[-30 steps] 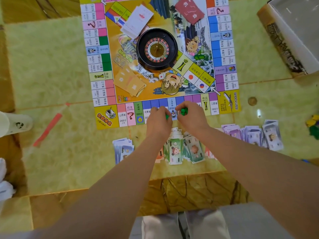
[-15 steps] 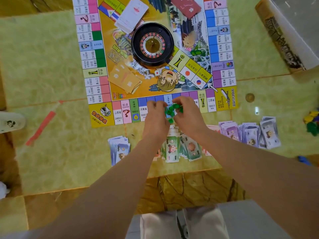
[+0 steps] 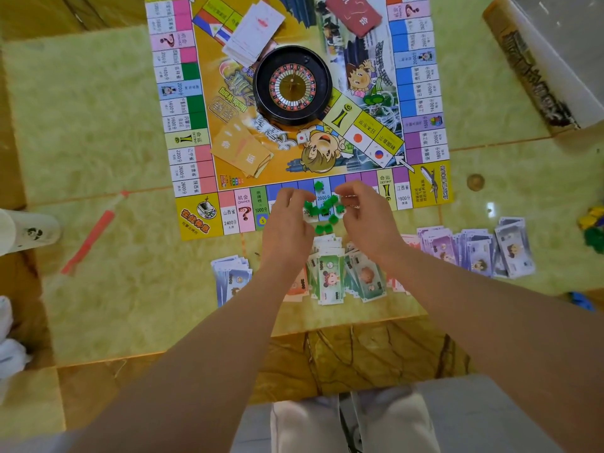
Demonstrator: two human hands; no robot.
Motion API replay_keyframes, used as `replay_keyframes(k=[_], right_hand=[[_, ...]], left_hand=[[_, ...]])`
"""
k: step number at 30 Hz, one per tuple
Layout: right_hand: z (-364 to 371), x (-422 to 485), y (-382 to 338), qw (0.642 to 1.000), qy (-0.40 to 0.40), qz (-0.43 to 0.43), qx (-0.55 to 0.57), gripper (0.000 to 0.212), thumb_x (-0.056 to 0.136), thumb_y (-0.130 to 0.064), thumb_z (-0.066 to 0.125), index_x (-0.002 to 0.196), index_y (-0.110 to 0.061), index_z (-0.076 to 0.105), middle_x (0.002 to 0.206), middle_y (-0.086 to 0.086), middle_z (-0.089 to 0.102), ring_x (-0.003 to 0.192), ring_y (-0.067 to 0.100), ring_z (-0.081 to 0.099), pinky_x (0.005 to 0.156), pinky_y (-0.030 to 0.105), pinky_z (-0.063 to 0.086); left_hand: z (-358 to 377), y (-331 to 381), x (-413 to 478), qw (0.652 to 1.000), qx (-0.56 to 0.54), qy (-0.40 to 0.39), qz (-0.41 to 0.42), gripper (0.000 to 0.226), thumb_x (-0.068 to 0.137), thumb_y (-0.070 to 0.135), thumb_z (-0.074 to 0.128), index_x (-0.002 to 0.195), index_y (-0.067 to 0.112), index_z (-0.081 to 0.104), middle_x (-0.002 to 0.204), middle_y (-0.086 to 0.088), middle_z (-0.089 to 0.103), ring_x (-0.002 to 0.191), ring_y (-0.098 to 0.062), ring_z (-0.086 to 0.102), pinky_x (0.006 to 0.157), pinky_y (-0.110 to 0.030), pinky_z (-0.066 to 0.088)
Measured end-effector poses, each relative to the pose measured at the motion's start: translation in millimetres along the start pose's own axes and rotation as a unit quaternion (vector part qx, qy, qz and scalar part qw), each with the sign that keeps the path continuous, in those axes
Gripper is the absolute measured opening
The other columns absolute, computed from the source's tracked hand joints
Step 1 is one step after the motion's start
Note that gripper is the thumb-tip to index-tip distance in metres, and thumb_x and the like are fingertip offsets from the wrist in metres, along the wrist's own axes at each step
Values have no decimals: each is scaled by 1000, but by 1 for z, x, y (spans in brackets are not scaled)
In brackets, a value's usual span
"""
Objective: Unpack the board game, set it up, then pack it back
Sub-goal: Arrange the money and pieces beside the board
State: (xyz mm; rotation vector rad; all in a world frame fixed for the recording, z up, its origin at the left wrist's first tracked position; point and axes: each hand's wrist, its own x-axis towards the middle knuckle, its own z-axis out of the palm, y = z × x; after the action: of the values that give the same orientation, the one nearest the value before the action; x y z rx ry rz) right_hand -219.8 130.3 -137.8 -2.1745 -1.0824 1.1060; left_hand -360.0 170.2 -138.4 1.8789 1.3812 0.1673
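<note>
The game board point(image 3: 428, 186) lies flat on the yellow-green table, with a black roulette wheel point(image 3: 292, 86) at its middle. Several small green house pieces point(image 3: 323, 209) lie scattered on the board's near edge, one or two just off it. My left hand point(image 3: 287, 223) and my right hand point(image 3: 367, 220) hover on either side of them, fingers loosely curled, with nothing plainly held. Stacks of white cards point(image 3: 253, 31), orange cards point(image 3: 242, 152) and red cards point(image 3: 358, 13) rest on the board.
Play money lies in fanned piles along the table's near edge: green notes point(image 3: 330, 269), purple notes point(image 3: 474, 246), blue notes point(image 3: 230, 276). The open game box point(image 3: 536, 70) stands at the far right. More coloured pieces point(image 3: 593, 223) lie at the right edge. A white cup point(image 3: 26, 230) is on the left.
My hands were pressed together around the green pieces; they have now drawn apart, and the pieces have spilled out onto the board's edge between them.
</note>
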Motion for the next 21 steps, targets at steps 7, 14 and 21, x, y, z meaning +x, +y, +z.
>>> replay_keyframes(k=[7, 14, 21], right_hand=[[-6, -3, 8, 996, 33, 49, -62, 17, 91, -3, 50, 99, -11, 63, 91, -2, 62, 79, 11, 56, 67, 17, 43], [8, 1, 11, 979, -118, 117, -114, 23, 90, -13, 58, 82, 5, 70, 86, 16, 72, 63, 20, 62, 52, 21, 44], [0, -4, 3, 987, -97, 120, -52, 19, 93, -14, 55, 92, -2, 70, 92, 7, 70, 60, 9, 51, 53, 20, 40]], left_hand=[[-6, -6, -5, 989, 71, -39, -124, 12, 82, 24, 63, 90, 17, 56, 85, 2, 59, 76, -19, 56, 61, -30, 42], [5, 2, 1, 975, 101, -160, -120, 19, 82, 25, 62, 71, 12, 70, 66, -5, 67, 70, -25, 66, 62, -31, 54], [-4, 3, -2, 985, 93, -121, -84, 15, 91, 23, 54, 87, 21, 68, 72, 5, 62, 70, -18, 60, 58, -27, 47]])
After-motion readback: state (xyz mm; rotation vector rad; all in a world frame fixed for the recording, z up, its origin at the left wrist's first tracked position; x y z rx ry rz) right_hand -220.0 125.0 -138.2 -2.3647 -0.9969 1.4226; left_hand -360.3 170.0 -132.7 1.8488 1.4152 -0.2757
